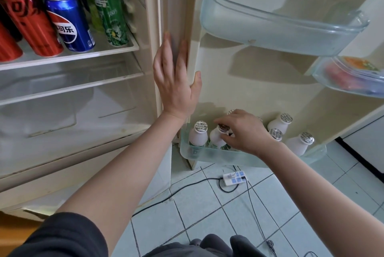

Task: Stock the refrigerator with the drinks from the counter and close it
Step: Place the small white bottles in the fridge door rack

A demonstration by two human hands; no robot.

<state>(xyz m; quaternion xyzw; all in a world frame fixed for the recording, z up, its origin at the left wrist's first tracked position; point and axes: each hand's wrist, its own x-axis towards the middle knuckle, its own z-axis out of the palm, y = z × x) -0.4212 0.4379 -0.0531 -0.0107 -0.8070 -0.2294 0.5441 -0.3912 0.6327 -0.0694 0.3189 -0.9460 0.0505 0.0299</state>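
Fingers (pixel 224 120) of the right hand (pixel 246 132) are curled round the neck of a bottle (pixel 216 138) in the door bin (pixel 207 156); it is white, foil-capped and upright. The left hand (pixel 175 82) is laid flat, fingers straight.

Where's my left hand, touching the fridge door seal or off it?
Touching. The head view shows the left hand laid flat on the door seal, straight fingers against it.

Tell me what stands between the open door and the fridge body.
Both hands do. The left hand lies flat on the fridge front edge by the hinge; the right hand reaches into the bottom door bin, gripping a bottle.
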